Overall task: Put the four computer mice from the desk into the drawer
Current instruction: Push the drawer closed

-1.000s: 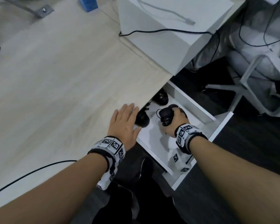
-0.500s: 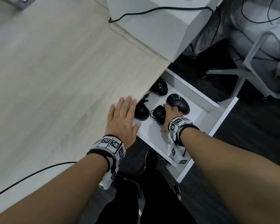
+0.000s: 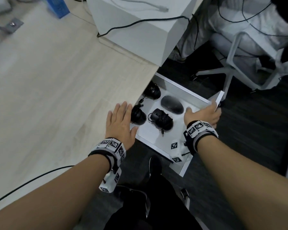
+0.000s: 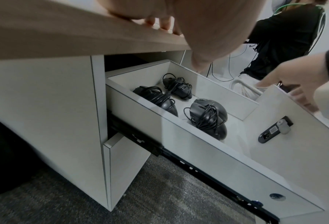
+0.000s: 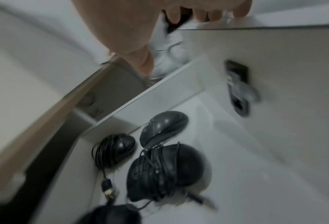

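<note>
The white drawer (image 3: 186, 92) stands pulled out below the wooden desk (image 3: 56, 80). Several black mice lie in it: a cord-wrapped mouse (image 3: 162, 120) in the middle, a smooth mouse (image 3: 172, 104) beside it, one at the back (image 3: 152, 92), and one partly under the desk edge (image 3: 137, 114). My left hand (image 3: 121, 122) lies flat on the desk edge, holding nothing. My right hand (image 3: 204, 113) grips the top of the drawer front (image 4: 274, 151), thumb inside and fingers over the outside. The right wrist view is blurred and shows the smooth mouse (image 5: 163, 127) and the wrapped mouse (image 5: 167, 171).
A white box (image 3: 140, 30) with a black cable stands on the desk's far side, and a blue box (image 3: 58, 7) behind it. A white chair base (image 3: 231, 68) stands beyond the drawer. Another person in dark clothes (image 4: 284, 37) is nearby. A lower drawer (image 4: 125, 159) sits slightly ajar.
My right hand let go of the cord-wrapped mouse inside the drawer and moved right to the drawer front. The left hand stayed on the desk edge.
</note>
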